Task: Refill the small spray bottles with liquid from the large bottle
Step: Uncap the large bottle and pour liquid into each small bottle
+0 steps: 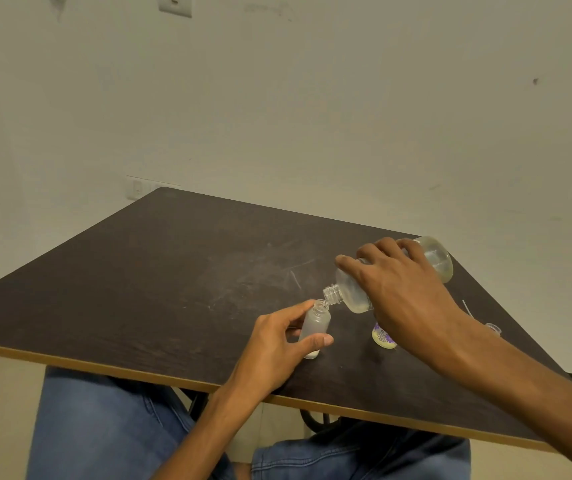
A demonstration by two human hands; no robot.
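My right hand (405, 289) grips large bottle (353, 292), long axis tilted, neck down-left, mouth just above open mouth of small frosted spray bottle (314, 329). My left hand (274, 351) fingers pinch it upright on tabletop (139, 289). Second small bottle (383, 337) under right wrist.

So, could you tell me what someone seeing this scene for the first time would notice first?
Most striking is the right hand tipping the large clear bottle on its side, neck down over the open mouth of the small frosted bottle, near the dark table's front edge. The left hand grips that small bottle upright. Just behind the right wrist stands a small bottle with purple flowers.
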